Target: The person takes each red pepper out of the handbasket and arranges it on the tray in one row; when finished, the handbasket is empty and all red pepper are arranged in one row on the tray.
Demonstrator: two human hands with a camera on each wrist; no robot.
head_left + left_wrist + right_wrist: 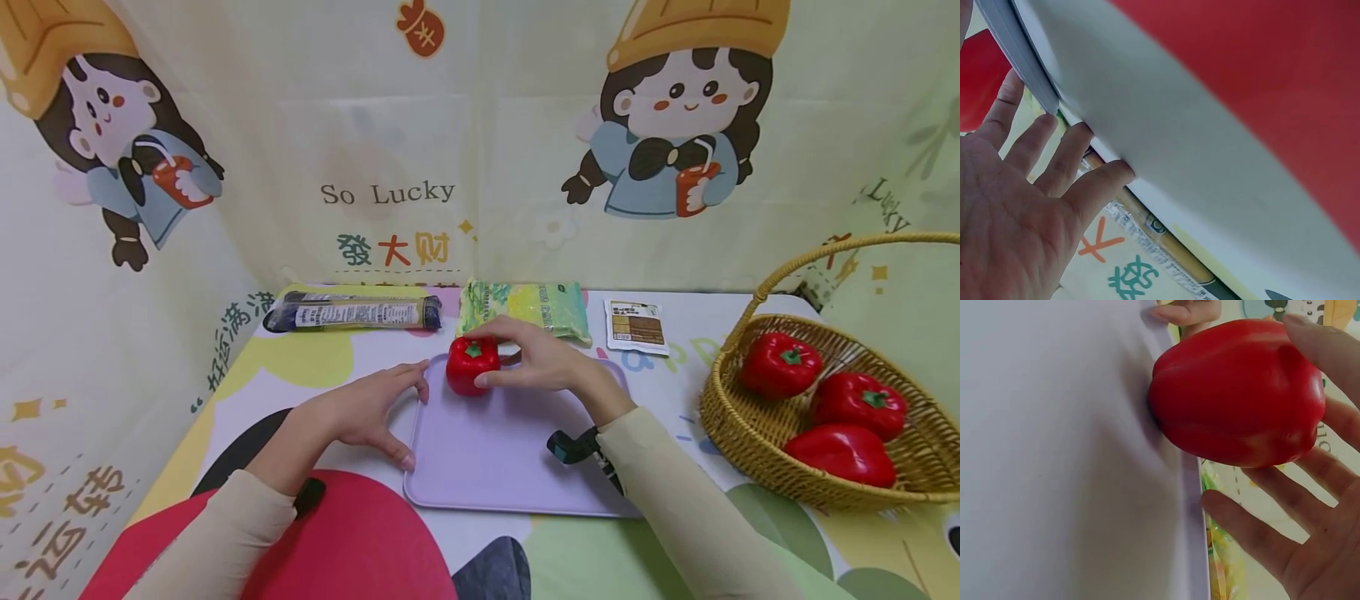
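A red bell pepper (472, 365) with a green stem stands upright at the far left corner of a lavender tray (495, 467). My right hand (536, 357) holds it, thumb on the near side and fingers around the back. In the right wrist view, the thumb lies against the pepper (1235, 394) and the other fingers of the hand (1316, 531) spread behind it. At the tray's left edge is my left hand (375, 408), thumb and fingers apart, fingertips at the rim. The left wrist view shows that hand (1022, 200) with its fingers spread beside the tray's edge (1019, 56).
On the right stands a wicker basket (742, 442) with a tall handle, holding several red peppers (780, 365). Along the back lie a dark long package (352, 312), a green and yellow packet (525, 308) and a small white-brown sachet (636, 327). A printed cloth hangs behind.
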